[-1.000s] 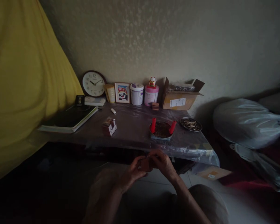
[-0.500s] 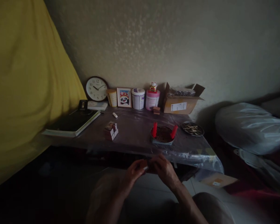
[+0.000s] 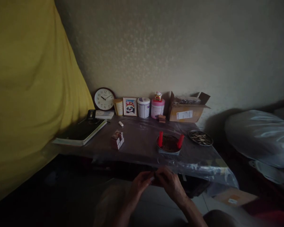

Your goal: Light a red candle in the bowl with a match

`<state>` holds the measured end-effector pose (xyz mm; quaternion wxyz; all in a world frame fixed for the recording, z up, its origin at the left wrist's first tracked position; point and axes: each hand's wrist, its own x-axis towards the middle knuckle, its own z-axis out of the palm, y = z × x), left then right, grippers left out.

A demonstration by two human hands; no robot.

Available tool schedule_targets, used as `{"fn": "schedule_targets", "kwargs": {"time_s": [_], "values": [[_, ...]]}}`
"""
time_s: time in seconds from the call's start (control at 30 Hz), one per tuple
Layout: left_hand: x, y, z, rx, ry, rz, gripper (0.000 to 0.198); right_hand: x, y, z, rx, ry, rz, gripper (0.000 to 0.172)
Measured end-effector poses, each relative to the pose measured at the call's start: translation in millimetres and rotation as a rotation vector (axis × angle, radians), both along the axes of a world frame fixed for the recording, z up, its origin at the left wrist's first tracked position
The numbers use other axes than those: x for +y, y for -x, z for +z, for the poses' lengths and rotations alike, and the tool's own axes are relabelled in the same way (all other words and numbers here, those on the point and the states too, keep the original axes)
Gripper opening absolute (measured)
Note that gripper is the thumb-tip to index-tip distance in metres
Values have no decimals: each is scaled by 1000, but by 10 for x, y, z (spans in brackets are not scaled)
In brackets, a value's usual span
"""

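In front of the table's near edge, my left hand [image 3: 141, 184] and my right hand [image 3: 169, 183] meet. The left hand's fingers are closed round a small dark reddish-brown box [image 3: 157, 182] with a pale edge; it looks like a matchbox, mostly hidden by fingers. My right hand's fingers are bent and pinched together at the box's near end; what they grip there is too dark to make out. Beyond them on the table stands a round dish [image 3: 170, 148] of dark material with two red candles [image 3: 160, 139] upright in it.
A plastic-covered table [image 3: 139, 138] holds a stack of small boxes [image 3: 117, 140], a plate of thin sticks [image 3: 200, 138], a notebook [image 3: 82, 132], and a white capsule-shaped piece [image 3: 121, 124]. Behind stand a clock [image 3: 104, 98], a framed panda picture [image 3: 130, 106], tins [image 3: 143, 107], and an open carton [image 3: 186, 113].
The whole view has shifted, so the table and hands appear lower and slightly farther right. Both hands stay together at the small box; the right fingers have moved closer to the left ones.
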<state>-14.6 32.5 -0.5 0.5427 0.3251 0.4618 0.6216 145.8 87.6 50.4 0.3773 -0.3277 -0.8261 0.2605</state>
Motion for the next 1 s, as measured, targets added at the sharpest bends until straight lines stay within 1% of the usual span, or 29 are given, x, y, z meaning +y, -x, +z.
{"fn": "schedule_targets", "kwargs": {"time_s": [0.23,0.33,0.4,0.47,0.57,0.7,0.8,0.9,1.0], "values": [[-6,17,-4,-26,-15,15,38,5,19,-32,48,-17,36,17],[-18,17,-3,-56,-32,35,37,9,54,-36,62,-38,16,16],[-26,14,25,-81,-39,39,38,13,89,-32,64,-43,-22,15],[-30,12,86,-103,-47,37,37,17,128,-14,66,-47,-66,15],[-17,16,222,-135,-56,26,35,24,178,50,80,-99,-105,14],[54,41,374,-176,-49,32,31,31,223,182,92,-197,-134,13],[133,84,464,-193,-42,35,29,39,264,299,148,-251,-171,10],[217,148,600,-199,-43,12,29,76,316,443,204,-226,-239,9],[297,224,785,-190,-42,-21,29,146,362,606,238,-154,-324,9]]}}
